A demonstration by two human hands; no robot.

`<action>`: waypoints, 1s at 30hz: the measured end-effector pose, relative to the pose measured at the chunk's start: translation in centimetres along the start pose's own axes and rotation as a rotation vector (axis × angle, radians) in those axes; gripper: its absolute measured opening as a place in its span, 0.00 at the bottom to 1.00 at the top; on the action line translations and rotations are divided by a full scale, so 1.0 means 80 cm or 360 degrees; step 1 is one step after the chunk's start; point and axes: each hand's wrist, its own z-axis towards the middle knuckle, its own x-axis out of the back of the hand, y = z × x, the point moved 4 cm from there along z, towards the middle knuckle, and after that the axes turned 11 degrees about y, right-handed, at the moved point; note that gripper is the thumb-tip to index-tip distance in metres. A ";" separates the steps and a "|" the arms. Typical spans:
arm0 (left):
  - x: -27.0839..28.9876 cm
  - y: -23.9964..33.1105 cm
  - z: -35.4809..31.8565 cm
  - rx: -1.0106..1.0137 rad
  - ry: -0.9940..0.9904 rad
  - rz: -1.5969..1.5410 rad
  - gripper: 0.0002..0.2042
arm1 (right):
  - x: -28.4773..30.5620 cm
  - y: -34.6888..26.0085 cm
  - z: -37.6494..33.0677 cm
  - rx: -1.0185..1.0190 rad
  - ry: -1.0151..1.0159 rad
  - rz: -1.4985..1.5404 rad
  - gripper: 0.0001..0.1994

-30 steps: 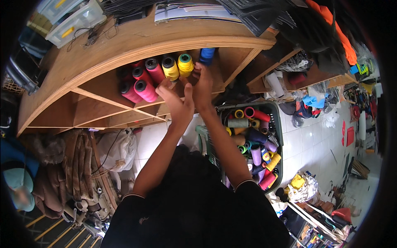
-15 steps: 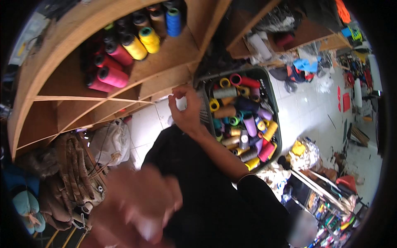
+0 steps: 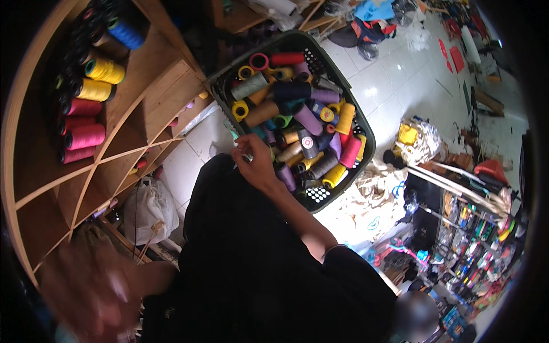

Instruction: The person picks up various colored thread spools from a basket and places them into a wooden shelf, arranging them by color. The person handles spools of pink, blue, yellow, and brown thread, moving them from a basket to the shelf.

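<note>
My right hand (image 3: pixel 253 162) hovers by the near left side of a dark green plastic basket (image 3: pixel 370 137), its fingers curled in toward the thumb. Something pale shows at the fingertips, too small to name. Inside the basket lie many thread spools in a jumble, among them a lilac spool (image 3: pixel 307 119), a grey spool (image 3: pixel 249 86) and a pink-red spool (image 3: pixel 350 152). Down at the lower left, my left hand (image 3: pixel 97 288) is smeared by motion below the wooden shelf (image 3: pixel 171 91); its fingers cannot be made out.
On the shelf stand pink spools (image 3: pixel 84 136), yellow spools (image 3: pixel 106 70) and a blue spool (image 3: pixel 125 33). A white plastic bag (image 3: pixel 151 208) leans below it. Cloth bags (image 3: pixel 372 194) and a cluttered rack (image 3: pixel 474 240) are to the right. White tiled floor (image 3: pixel 389 91) lies beyond the basket.
The view has turned, so basket and shelf sit further left. My left hand has swung out to the lower left. My right hand's ring of thumb and finger has closed up.
</note>
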 end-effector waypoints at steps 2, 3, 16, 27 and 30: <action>0.077 -0.043 0.006 -0.0168 0.0571 0.0415 0.06 | 0.016 0.019 -0.010 -0.0083 0.0090 -0.0001 0.08; 0.117 -0.066 0.001 -0.0143 0.0757 0.0741 0.06 | 0.017 0.025 -0.015 -0.0110 0.0058 0.0010 0.08; 0.551 -0.188 -0.332 0.0581 0.0453 0.2891 0.16 | 0.059 0.069 0.094 0.0600 0.0396 -0.0603 0.15; 0.684 -0.196 -0.521 0.1714 0.0979 0.2059 0.16 | 0.003 0.101 0.181 -0.0351 0.0297 -0.0745 0.24; 0.688 -0.201 -0.500 0.1716 0.0708 0.2232 0.18 | 0.029 0.092 0.174 -0.0171 0.0358 -0.0671 0.22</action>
